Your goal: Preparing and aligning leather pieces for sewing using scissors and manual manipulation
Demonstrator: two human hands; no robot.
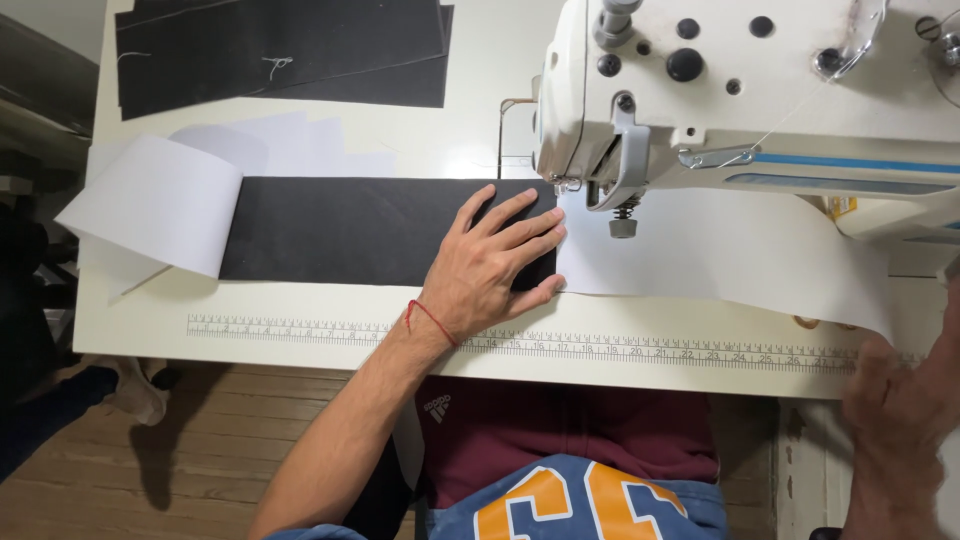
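on the cream sewing table (pixel 300 345), seen from the head camera, the left hand (pixel 495 265) lies flat with fingers spread open, pressing down on the right end of a long black fabric strip (pixel 340 230) that runs left to right across the middle of the table. the strip's right edge sits just left of the needle area of the white sewing machine (pixel 760 90), and the fingertips (pixel 545 240) reach over onto a white paper-like strip (pixel 720 250) that passes under the machine head and runs off to the right. at the black strip's left end another white sheet (pixel 150 205) curls up and over it. a printed ruler scale (pixel 330 328) runs along the table's near edge, just below the hand. more black fabric pieces (pixel 280 45) are stacked at the far left corner, well apart from the hand, with bare table between them and the strip. the right hand (pixel 900 420) is at the lower right edge of the view, blurred, beside the table's corner; i cannot tell whether its fingers are open or curled. a red thread bracelet (pixel 430 320) circles the left wrist. wooden floor (pixel 150 470) shows below the table edge.
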